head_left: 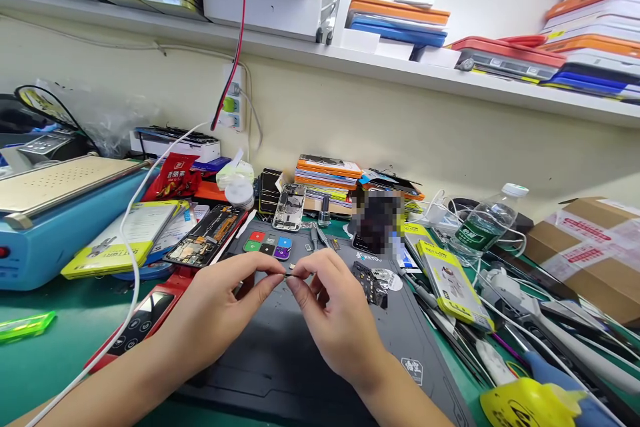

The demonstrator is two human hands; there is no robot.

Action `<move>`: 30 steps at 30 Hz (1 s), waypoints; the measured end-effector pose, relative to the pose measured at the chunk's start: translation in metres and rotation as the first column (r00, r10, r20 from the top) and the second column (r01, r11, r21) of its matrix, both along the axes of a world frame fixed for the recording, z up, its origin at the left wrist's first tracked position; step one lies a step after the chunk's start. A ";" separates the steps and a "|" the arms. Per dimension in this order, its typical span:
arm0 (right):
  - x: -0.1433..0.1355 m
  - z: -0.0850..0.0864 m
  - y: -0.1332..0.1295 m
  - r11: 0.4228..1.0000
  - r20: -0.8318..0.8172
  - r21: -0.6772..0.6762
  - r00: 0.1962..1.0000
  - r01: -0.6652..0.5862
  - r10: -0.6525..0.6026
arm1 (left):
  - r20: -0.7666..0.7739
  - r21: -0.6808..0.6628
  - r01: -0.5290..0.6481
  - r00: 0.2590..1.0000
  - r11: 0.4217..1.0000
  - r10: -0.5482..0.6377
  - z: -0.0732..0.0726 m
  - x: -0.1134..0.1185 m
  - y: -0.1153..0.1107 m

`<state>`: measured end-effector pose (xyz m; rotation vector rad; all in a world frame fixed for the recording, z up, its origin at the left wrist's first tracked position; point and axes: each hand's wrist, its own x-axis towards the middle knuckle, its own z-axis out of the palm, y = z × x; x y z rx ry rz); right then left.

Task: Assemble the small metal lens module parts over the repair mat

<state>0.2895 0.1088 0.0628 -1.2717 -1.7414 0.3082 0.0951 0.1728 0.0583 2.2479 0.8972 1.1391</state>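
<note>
Above the dark grey work mat [300, 353], my left hand [215, 310] and my right hand [335, 313] meet fingertip to fingertip. Both are closed in a pinch on a tiny dark part [289, 273], too small to make out its kind. Beyond my fingers sits a pad of coloured squares [267, 245], with an opened phone housing [290, 207] behind it. Another opened phone [207, 235], its board exposed, lies left of the mat. Right of my right hand are a small black circuit piece [369, 283] and a round white sticker [390, 279].
A blue machine [65, 227] stands at left, near a red device [145, 323] with buttons. At right are yellow battery boxes [453, 283], a water bottle [485, 223], cables, tools, a yellow squeeze bottle [530, 403] and a cardboard box [595, 253]. A white cable [134, 267] hangs at left.
</note>
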 end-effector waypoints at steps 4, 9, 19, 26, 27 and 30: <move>0.000 -0.001 -0.001 1.000 -0.007 0.013 1.000 -0.016 0.016 | -0.015 -0.026 0.014 1.000 1.000 -0.015 0.000 0.000 0.000; 0.001 -0.001 0.000 0.999 0.010 0.024 1.000 -0.022 0.022 | -0.005 -0.017 0.017 1.000 1.000 -0.017 -0.002 0.000 0.000; 0.001 0.000 0.001 0.996 0.005 0.077 0.999 -0.043 0.043 | 0.002 -0.010 0.068 0.998 0.998 -0.068 -0.003 -0.002 0.000; 0.003 0.000 0.000 0.990 -0.004 0.112 0.996 -0.083 0.084 | 0.045 0.032 0.122 0.991 0.992 -0.123 -0.001 -0.002 0.001; 0.003 0.000 0.000 0.990 -0.002 0.113 0.996 -0.085 0.086 | 0.048 0.036 0.128 0.990 0.991 -0.130 0.000 -0.002 0.002; 0.002 0.001 -0.001 0.990 -0.008 0.111 0.996 -0.085 0.086 | 0.039 0.025 0.126 0.991 0.992 -0.127 0.000 -0.001 0.001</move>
